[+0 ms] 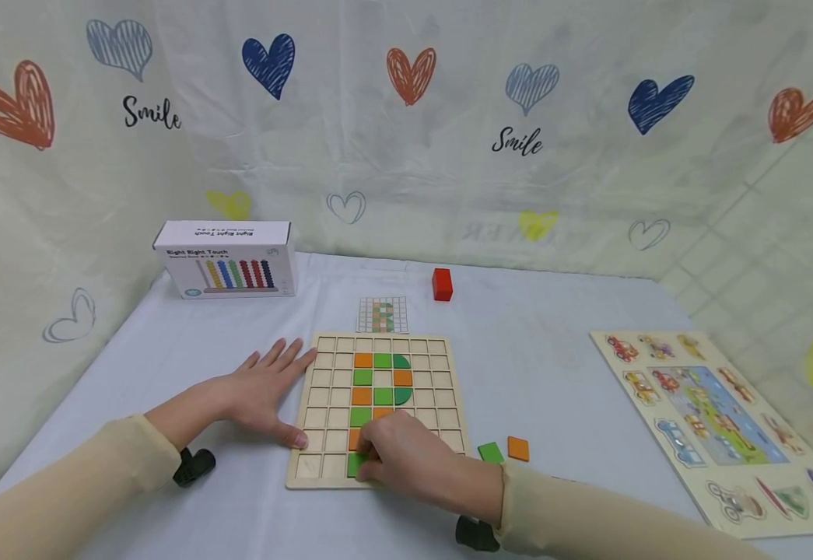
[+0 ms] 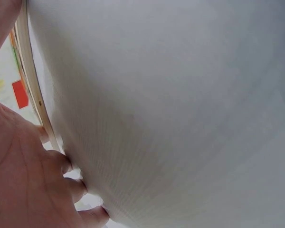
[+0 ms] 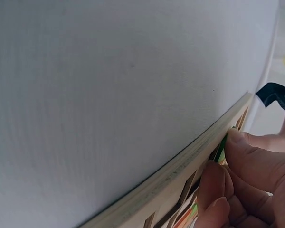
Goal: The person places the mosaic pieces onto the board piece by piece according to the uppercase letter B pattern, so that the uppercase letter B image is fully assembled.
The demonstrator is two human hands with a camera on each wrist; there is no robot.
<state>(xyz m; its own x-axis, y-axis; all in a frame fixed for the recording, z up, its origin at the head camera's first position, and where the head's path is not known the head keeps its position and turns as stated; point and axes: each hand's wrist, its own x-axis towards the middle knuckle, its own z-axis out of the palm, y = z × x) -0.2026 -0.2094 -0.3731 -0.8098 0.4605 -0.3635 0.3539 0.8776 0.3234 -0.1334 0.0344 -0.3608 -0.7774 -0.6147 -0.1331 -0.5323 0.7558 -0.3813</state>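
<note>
A wooden grid board (image 1: 320, 465) lies on the cloth with orange, green and half-round-edged dark green tiles (image 1: 402, 397) in its cells. My left hand (image 1: 259, 397) spreads flat at the board's left side, thumb on its edge and fingertips by the upper left corner. Over the bottom rows, my right hand (image 1: 413, 459) has its fingers curled, thumb and forefinger at a green square tile (image 1: 354, 465) in the lowest row. In the right wrist view, the thumb tip meets this green tile (image 3: 221, 148) just inside the board's rim. My right hand covers several cells.
A small pattern card (image 1: 382, 315) lies behind the board, and a red block (image 1: 442, 285) stands farther back. Loose green (image 1: 490, 452) and orange tiles (image 1: 518, 448) are right of the board. A picture puzzle board (image 1: 672, 412) lies far right; a white box (image 1: 227, 260) stands back left.
</note>
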